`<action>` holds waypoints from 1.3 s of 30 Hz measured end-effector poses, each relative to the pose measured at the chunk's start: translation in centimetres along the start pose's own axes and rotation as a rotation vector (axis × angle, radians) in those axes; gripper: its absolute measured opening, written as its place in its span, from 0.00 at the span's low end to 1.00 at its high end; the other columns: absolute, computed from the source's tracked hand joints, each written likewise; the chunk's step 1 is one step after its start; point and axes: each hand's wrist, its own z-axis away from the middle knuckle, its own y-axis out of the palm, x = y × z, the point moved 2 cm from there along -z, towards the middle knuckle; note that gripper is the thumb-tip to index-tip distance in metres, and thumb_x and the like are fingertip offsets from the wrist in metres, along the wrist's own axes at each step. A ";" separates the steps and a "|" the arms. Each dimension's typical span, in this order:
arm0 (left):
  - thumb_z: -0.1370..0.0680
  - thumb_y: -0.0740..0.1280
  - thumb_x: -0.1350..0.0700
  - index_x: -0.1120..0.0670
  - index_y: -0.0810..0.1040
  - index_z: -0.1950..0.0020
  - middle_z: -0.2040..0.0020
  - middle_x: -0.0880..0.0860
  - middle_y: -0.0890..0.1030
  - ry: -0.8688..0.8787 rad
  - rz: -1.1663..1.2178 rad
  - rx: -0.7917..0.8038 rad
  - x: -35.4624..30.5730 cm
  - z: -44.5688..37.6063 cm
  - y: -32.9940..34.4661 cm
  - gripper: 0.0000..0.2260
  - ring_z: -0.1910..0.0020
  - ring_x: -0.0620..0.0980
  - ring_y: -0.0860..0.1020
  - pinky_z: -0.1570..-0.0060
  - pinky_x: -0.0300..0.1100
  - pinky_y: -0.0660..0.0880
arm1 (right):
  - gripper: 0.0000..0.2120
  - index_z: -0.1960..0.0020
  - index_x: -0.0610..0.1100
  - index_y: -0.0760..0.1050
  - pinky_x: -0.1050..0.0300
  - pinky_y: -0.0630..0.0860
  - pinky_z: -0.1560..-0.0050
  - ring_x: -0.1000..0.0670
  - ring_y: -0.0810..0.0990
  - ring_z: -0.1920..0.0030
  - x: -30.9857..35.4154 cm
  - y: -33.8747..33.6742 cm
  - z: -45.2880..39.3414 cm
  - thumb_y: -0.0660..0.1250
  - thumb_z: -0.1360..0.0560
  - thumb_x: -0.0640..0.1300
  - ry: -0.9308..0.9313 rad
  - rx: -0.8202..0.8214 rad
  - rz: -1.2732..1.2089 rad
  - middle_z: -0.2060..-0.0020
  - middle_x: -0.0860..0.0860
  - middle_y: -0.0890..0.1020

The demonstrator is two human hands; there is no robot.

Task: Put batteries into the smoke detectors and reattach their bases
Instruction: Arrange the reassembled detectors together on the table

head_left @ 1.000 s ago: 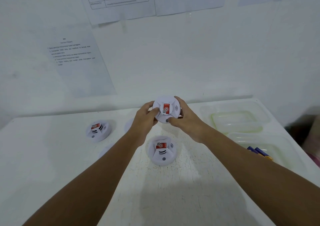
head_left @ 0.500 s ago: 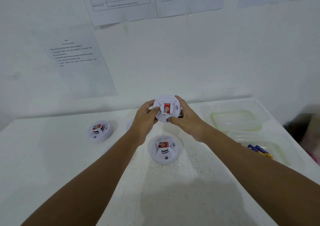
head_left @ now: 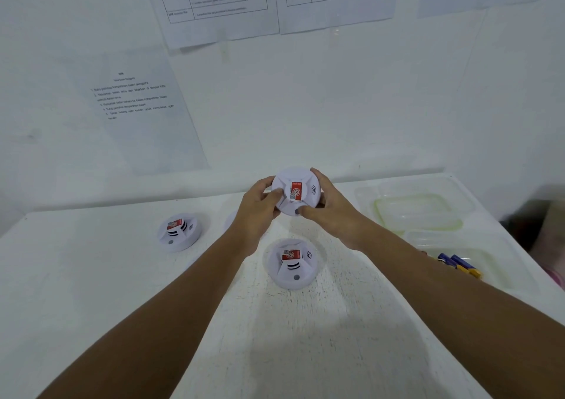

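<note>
Held detector (head_left: 296,193): being gripped above the far middle of the worktop (head_left: 336,322), face toward the camera, red label upright.
Left hand (head_left: 260,204): curling round the left rim, thumb pressing on the face.
Right hand (head_left: 328,204): wrapping the right rim, thumb lying near the grey button.
Step, judging: twisting or checking the base at the back; base itself hidden behind the body.
Risk 1: base possibly not locking, tabs sitting misaligned, turning force being wasted.
Risk 2: thumb resting by the button, possibly triggering the test alarm.
Risk 3: unit slipping from the grip and dropping onto the detector just below (head_left: 292,263).
Detectors counted: 3 in all, 1 in the hands, 1 near middle, 1 lying far left (head_left: 179,232).
Batteries (head_left: 458,264): at least 2 showing, lying in the near right tray (head_left: 495,276).
Clear trays: 2 plainly showing at right, the far one (head_left: 419,212) with nothing seen in it.
White shape (head_left: 230,222) behind the left wrist: too hidden for naming.
</note>
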 end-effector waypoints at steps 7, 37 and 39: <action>0.15 0.64 0.57 0.52 0.76 0.28 0.39 0.52 0.85 0.000 -0.012 -0.005 0.1 0.0 0.0 0.15 0.43 0.49 0.85 0.49 0.37 0.81 | 0.33 0.25 0.59 0.64 0.55 0.79 0.36 0.56 0.78 0.35 -0.2 -0.1 0.0 0.70 0.22 0.35 0.013 -0.007 0.006 0.34 0.57 0.78; 0.15 0.64 0.56 0.51 0.75 0.28 0.39 0.51 0.84 -0.013 -0.003 0.015 -0.2 -0.5 1.0 0.14 0.41 0.50 0.84 0.41 0.42 0.80 | 0.41 0.20 0.55 0.58 0.41 0.74 0.29 0.50 0.76 0.31 -1.1 -1.3 -0.9 0.74 0.28 0.47 0.105 -0.054 0.054 0.29 0.55 0.75; 0.15 0.64 0.56 0.51 0.75 0.28 0.39 0.52 0.84 -0.016 -0.003 0.016 -0.2 -0.6 1.0 0.15 0.40 0.51 0.84 0.40 0.43 0.80 | 0.42 0.20 0.56 0.57 0.41 0.74 0.30 0.50 0.76 0.31 -1.5 -1.4 -1.1 0.73 0.29 0.49 0.102 -0.051 0.054 0.29 0.55 0.75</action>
